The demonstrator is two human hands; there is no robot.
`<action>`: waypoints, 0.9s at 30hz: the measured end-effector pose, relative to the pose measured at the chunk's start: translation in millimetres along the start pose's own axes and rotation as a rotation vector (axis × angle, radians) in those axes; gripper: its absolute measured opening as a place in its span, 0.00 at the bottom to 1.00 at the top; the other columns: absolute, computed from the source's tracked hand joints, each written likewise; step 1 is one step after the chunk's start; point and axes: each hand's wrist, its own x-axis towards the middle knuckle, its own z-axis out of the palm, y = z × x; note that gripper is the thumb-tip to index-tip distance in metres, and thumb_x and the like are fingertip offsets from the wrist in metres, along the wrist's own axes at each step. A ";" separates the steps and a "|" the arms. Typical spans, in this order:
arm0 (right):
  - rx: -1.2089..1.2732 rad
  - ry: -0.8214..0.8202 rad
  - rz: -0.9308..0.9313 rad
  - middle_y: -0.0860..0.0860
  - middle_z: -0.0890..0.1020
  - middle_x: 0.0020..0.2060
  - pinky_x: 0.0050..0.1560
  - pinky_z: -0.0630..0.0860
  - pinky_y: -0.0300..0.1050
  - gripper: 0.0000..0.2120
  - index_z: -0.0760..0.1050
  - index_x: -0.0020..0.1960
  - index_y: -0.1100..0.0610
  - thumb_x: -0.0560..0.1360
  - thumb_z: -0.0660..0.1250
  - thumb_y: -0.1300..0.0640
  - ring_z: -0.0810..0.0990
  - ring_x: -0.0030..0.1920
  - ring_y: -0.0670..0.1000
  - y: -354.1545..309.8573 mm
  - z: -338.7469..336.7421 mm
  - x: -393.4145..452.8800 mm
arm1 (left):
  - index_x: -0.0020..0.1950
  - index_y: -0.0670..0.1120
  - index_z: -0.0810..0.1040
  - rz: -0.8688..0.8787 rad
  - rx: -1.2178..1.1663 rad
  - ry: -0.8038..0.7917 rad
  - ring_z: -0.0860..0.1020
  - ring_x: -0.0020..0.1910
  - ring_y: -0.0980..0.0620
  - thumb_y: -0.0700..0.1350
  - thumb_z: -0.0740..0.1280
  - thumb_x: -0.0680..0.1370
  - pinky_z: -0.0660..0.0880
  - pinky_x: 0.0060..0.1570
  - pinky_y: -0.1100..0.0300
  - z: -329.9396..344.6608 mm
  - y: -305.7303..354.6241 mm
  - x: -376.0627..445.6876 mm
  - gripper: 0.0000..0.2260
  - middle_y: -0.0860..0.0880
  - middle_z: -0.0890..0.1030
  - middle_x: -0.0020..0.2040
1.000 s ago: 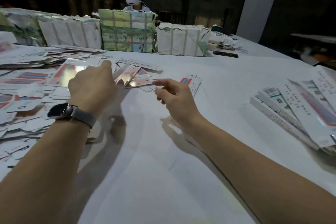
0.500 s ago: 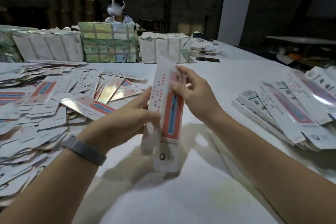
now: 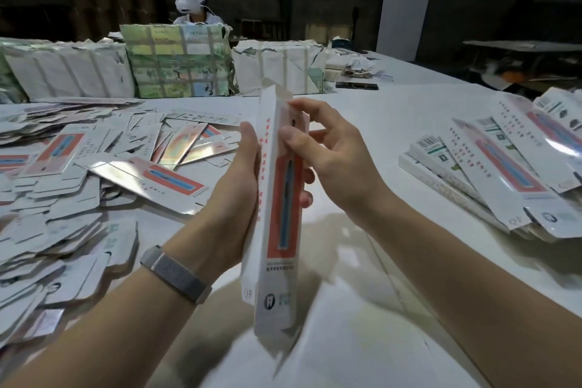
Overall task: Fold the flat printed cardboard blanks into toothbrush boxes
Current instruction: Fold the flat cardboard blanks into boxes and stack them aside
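Fingers [image 3: 242,148] of both hands clamp blank [image 3: 277,198] | left fingertips hidden behind

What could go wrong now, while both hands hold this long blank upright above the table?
1. The left hand and right hand grip only the upper half of the blank; its free lower end may bend or crease off the fold lines.
2. The pile of flat blanks lies close to the left forearm, which might push them around.
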 end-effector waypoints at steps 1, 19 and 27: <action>0.022 -0.015 0.002 0.56 0.76 0.54 0.31 0.76 0.42 0.13 0.75 0.62 0.47 0.79 0.69 0.55 0.76 0.39 0.50 0.0 0.9 -0.6 | 0.62 0.51 0.81 0.017 0.002 -0.007 0.81 0.35 0.49 0.72 0.54 0.75 0.79 0.36 0.57 3.0 0.1 -1.1 0.32 0.45 0.82 0.45; 0.612 0.006 0.188 0.45 0.79 0.64 0.65 0.76 0.59 0.19 0.70 0.70 0.36 0.84 0.51 0.50 0.81 0.61 0.54 10.8 17.2 -11.0 | 0.69 0.73 0.57 0.359 0.232 0.152 0.82 0.57 0.48 0.54 0.73 0.70 0.81 0.51 0.53 15.9 -16.4 0.0 0.35 0.51 0.81 0.62; 0.416 -0.004 0.151 0.58 0.80 0.59 0.56 0.82 0.50 0.15 0.69 0.67 0.42 0.83 0.55 0.54 0.84 0.53 0.54 10.5 9.7 -7.3 | 0.64 0.74 0.64 0.374 0.194 0.107 0.85 0.46 0.47 0.49 0.64 0.76 0.81 0.40 0.56 14.1 -15.8 1.2 0.23 0.55 0.82 0.53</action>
